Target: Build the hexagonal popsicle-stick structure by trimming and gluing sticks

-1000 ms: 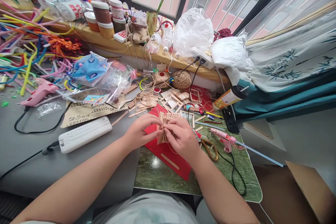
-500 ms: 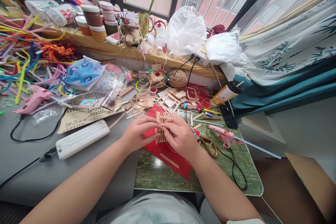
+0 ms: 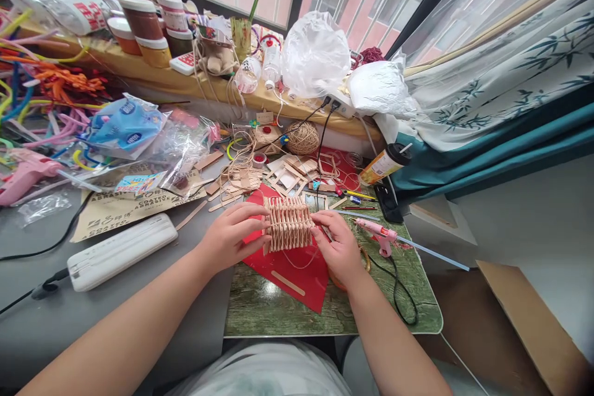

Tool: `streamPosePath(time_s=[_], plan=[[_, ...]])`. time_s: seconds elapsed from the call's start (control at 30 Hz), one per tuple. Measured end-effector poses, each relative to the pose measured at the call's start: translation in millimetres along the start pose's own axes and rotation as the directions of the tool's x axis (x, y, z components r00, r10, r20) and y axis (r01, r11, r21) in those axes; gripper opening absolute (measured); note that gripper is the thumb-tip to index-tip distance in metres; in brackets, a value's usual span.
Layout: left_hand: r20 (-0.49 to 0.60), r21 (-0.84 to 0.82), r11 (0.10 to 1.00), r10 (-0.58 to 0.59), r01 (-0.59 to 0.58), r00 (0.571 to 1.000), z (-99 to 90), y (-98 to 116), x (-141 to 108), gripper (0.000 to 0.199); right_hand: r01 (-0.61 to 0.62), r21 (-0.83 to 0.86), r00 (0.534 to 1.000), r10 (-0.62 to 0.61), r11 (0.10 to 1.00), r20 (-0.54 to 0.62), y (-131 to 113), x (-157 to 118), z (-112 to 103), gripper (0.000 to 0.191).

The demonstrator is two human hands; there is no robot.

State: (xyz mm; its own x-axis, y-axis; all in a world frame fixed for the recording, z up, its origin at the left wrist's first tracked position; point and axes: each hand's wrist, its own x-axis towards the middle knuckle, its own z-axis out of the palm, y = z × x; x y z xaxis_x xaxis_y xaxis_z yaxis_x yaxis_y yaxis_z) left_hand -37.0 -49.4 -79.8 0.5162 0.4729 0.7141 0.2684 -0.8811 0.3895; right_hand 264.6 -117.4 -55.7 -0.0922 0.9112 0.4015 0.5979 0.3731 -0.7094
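A small woven piece of pale craft sticks and twine (image 3: 288, 224) is held over a red sheet (image 3: 297, 281), its ribs standing in rows. My left hand (image 3: 234, 235) grips its left end, fingers on top and thumb below. At the right end, my right hand (image 3: 338, 241) is closed with thumb and forefinger at the edge; any strand between those fingertips is too small to see. A thin strand loops below the piece onto the red sheet. One loose craft stick (image 3: 288, 283) lies on the sheet, nearer to me.
Right of my hands lies a pink glue gun (image 3: 381, 235) with its cord; brown-handled scissors (image 3: 366, 260) are partly hidden by my right hand. Behind are loose sticks (image 3: 292, 173), a twine ball (image 3: 302, 137) and a drink cup (image 3: 386, 164). A white power bank (image 3: 123, 252) lies left.
My right hand has moved from the front of the woven piece to its right end, uncovering its ribs. My left hand still holds the left end. The view has shifted slightly.
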Motion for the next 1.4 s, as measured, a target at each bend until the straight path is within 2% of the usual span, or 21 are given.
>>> streamPosePath(time_s=[0.13, 0.33, 0.77, 1.03, 1.4], plan=[[0.025, -0.058, 0.998, -0.014, 0.015, 1.000, 0.7, 0, -1, 0.026, -0.031, 0.067, 0.999, 0.034, 0.997, -0.041, 0, -5, 8, 0.019], [0.023, -0.080, 0.996, -0.022, 0.023, 1.000, 0.9, -1, -3, 0.028, -0.030, 0.129, 0.996, 0.041, 0.991, -0.083, 5, -7, 9, 0.017], [0.054, -0.011, 1.000, 0.030, -0.029, 0.998, -1.3, -2, -3, 0.027, -0.020, 0.038, 0.980, 0.027, 0.999, -0.198, 15, -11, 16, 0.015], [0.063, -0.026, 1.000, 0.012, -0.010, 0.998, -1.3, -4, -4, 0.026, -0.022, 0.080, 0.990, 0.033, 0.997, -0.139, 21, -14, 27, 0.014], [0.072, -0.016, 1.000, 0.021, -0.019, 0.997, -3.5, -4, -4, 0.026, -0.052, 0.075, 0.990, 0.062, 0.996, -0.125, 20, -13, 21, 0.016]])
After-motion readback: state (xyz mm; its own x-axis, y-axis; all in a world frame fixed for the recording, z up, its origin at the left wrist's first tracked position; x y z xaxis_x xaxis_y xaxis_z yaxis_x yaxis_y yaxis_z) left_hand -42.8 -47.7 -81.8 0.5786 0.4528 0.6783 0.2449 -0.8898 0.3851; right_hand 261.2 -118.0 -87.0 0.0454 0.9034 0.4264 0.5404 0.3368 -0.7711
